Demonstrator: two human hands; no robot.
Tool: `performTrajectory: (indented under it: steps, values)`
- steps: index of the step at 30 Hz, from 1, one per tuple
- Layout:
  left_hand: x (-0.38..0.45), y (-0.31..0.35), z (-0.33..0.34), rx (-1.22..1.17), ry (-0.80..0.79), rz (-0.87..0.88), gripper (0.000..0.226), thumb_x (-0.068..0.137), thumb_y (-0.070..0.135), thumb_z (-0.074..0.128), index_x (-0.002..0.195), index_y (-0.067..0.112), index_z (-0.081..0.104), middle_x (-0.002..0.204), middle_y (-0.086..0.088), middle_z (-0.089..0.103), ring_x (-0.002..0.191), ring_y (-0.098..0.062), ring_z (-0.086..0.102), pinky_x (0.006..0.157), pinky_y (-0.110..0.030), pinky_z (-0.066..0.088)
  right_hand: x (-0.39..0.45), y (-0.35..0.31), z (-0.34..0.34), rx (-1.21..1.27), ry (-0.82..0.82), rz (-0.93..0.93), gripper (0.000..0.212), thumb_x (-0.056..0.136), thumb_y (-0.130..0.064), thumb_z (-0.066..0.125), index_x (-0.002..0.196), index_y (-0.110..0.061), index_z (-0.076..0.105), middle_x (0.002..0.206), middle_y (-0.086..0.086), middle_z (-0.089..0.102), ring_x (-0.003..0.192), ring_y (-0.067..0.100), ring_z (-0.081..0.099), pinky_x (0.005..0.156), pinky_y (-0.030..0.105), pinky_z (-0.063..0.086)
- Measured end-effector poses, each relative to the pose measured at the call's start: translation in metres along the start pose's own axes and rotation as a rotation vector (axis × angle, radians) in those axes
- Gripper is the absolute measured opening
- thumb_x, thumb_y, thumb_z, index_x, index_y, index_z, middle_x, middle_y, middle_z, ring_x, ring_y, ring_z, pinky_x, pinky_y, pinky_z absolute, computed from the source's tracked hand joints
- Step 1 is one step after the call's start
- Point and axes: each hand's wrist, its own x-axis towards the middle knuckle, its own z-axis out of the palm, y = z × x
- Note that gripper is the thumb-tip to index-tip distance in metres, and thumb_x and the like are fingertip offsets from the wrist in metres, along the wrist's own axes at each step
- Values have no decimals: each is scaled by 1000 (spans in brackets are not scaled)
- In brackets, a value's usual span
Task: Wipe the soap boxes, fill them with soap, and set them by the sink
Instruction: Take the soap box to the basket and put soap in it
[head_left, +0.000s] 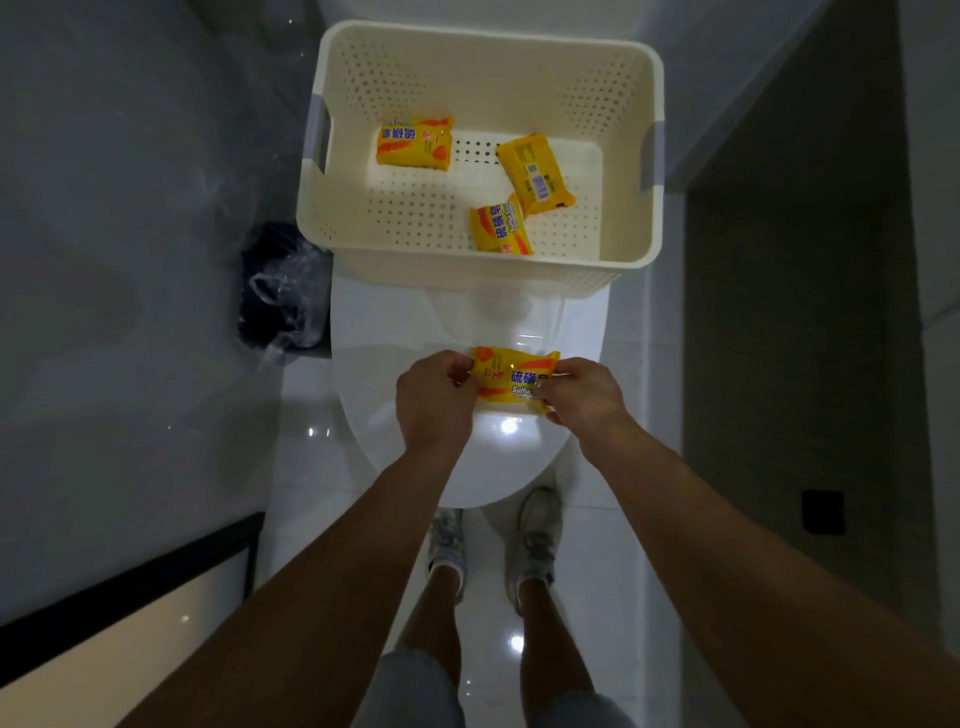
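I hold a yellow wrapped soap bar (511, 379) above the closed white toilet lid (395, 364). My left hand (434, 400) pinches its left end and my right hand (584, 397) pinches its right end. Farther back, a cream perforated basket (363, 244) sits on the toilet. Three more yellow soap packs lie inside it: one at the back left (414, 142), one at the right (535, 174) and one at the front (501, 231). No soap box is in view.
A bin lined with a black and clear plastic bag (285, 291) stands left of the toilet. A grey wall rises on the left and a dark wall on the right. My feet in pale shoes (493, 540) stand on glossy white floor tiles.
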Motion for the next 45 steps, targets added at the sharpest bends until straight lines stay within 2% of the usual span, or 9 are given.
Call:
performTrajectory:
  steps: [6, 10, 25, 30, 34, 37, 41, 43, 45]
  values:
    - [10, -7, 11, 146, -30, -47, 20, 91, 20, 66, 109, 20, 74, 108, -2, 73, 100, -20, 67, 86, -34, 54, 8, 9, 9, -85, -12, 2, 28, 87, -5, 64, 115, -5, 70, 110, 20, 70, 106, 39, 66, 96, 50, 53]
    - [13, -11, 14, 194, -34, -71, 18, 92, 22, 63, 107, 21, 74, 105, -3, 73, 100, -23, 67, 83, -37, 55, 12, 10, 10, -129, -2, 4, 36, 89, -11, 64, 125, -11, 65, 117, 13, 68, 109, 32, 66, 98, 45, 53]
    - [21, -15, 18, 304, -45, 100, 19, 98, 30, 58, 108, 17, 67, 100, -5, 70, 91, -23, 66, 80, -41, 56, 9, 14, 9, -408, 31, -233, 33, 94, -7, 58, 127, -7, 63, 122, 15, 67, 110, 33, 64, 100, 43, 51]
    - [29, -13, 16, 248, -107, 78, 15, 91, 10, 60, 100, 14, 72, 95, -10, 71, 90, -27, 66, 79, -40, 56, 12, 13, 9, -489, -35, -249, 36, 96, -8, 56, 132, -9, 62, 124, 14, 66, 114, 32, 60, 96, 36, 47]
    - [38, -9, 9, 179, -86, 60, 21, 84, 6, 59, 100, 13, 72, 98, -8, 71, 94, -25, 66, 83, -33, 53, 21, 11, 2, -383, 56, -225, 33, 93, -7, 55, 123, -12, 67, 118, 10, 69, 110, 29, 63, 96, 33, 50]
    - [51, 2, 1, 132, -58, 83, 42, 82, 11, 63, 124, 16, 61, 116, -5, 65, 106, -23, 61, 86, -26, 45, 34, 5, -9, -323, 168, -234, 47, 93, -10, 58, 139, -16, 54, 131, 5, 62, 119, 25, 58, 96, 30, 45]
    - [61, 18, -6, -2, -197, 79, 69, 81, 7, 62, 146, 20, 43, 138, 0, 55, 120, -18, 55, 97, -24, 42, 43, -6, -19, -73, 55, -209, 63, 94, 0, 55, 151, -20, 38, 150, 0, 49, 132, 22, 48, 105, 34, 44]
    - [53, 19, -9, -40, -198, 114, 66, 81, 3, 60, 144, 18, 46, 136, 1, 58, 118, -15, 56, 93, -19, 40, 41, -6, -20, 52, 45, -221, 56, 95, 1, 53, 147, -19, 45, 144, -1, 56, 123, 19, 54, 98, 31, 46]
    - [43, 16, -14, -94, -136, 152, 54, 84, 1, 57, 136, 12, 54, 128, -1, 63, 113, -16, 60, 95, -22, 43, 37, 0, -21, 141, 153, -234, 38, 96, -5, 53, 132, -15, 61, 129, 1, 67, 116, 19, 61, 102, 34, 48]
